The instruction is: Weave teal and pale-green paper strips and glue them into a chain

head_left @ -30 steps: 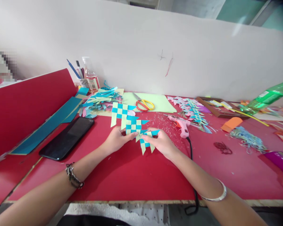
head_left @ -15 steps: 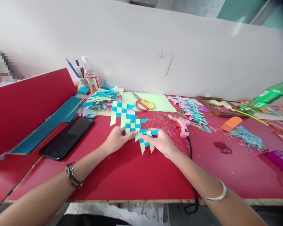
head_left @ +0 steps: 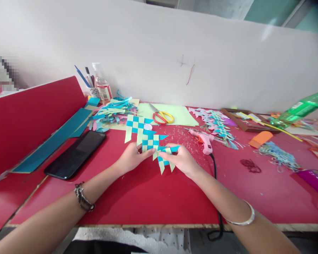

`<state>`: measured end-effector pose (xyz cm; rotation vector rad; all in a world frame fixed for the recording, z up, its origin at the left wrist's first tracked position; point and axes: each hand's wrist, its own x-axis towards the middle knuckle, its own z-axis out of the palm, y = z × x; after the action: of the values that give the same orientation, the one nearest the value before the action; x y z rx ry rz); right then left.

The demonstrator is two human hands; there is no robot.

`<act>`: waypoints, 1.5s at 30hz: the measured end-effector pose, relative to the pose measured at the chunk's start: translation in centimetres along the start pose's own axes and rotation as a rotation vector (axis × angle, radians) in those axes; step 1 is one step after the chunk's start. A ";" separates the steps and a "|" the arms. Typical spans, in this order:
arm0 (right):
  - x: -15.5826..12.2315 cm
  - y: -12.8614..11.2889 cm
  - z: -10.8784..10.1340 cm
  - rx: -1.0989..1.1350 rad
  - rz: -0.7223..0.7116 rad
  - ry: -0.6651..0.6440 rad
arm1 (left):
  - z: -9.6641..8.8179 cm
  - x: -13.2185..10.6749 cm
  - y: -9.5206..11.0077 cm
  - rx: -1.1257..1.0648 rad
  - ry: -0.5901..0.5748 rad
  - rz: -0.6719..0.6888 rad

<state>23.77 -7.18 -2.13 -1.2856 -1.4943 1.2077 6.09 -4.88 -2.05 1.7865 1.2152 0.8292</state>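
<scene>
Between my two hands is a woven paper strip piece in blue and pale green checks, with pointed ends sticking out along its sides. My left hand pinches its middle, thumb on top and fingers hidden beneath. Closed on the lower right end is my right hand, its thumb over the weave and a blue strip tip by its index finger. The piece runs diagonally, its upper left part reaching toward a pile of cut paper strips. Scissors with red and yellow handles lie on pale green paper beyond.
A pink glue gun with a black cord lies right of my hands. Further right are finished woven pieces, a wooden tray, a green bottle and tangled thread. A black phone rests at left.
The woven paper piece has shifted very slightly to the right in my grip. Both hands stay in nearly the same place, still holding it.
</scene>
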 end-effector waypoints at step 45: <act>0.0 -0.1 0.0 -0.053 0.018 -0.012 | 0.0 0.1 0.4 -0.018 -0.065 0.002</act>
<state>23.72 -7.15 -2.02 -1.3311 -1.5353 1.1963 6.32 -4.84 -1.72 1.7867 1.1611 0.7748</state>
